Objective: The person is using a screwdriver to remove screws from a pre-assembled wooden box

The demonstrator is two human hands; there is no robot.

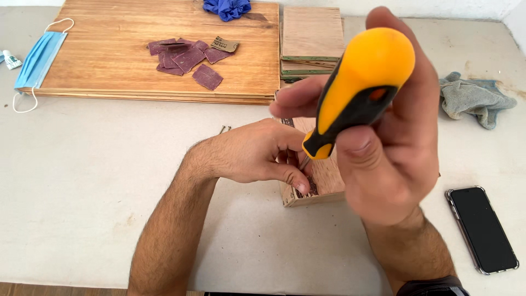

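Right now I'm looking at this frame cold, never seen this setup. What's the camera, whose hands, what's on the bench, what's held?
There is one picture, from a camera worn on a person's head, looking down at their own two bare hands over a pale worktable.

The right hand grips a screwdriver with a yellow and black handle, tip pointing down. The left hand steadies a small wooden block, fingertips pinched where the tip meets it. What sits under the tip is too hidden to tell.

Further back lie a large wooden board with reddish sandpaper pieces on it, a stack of smaller boards and blue gloves. A blue face mask lies at left, a grey rag and a black phone at right.
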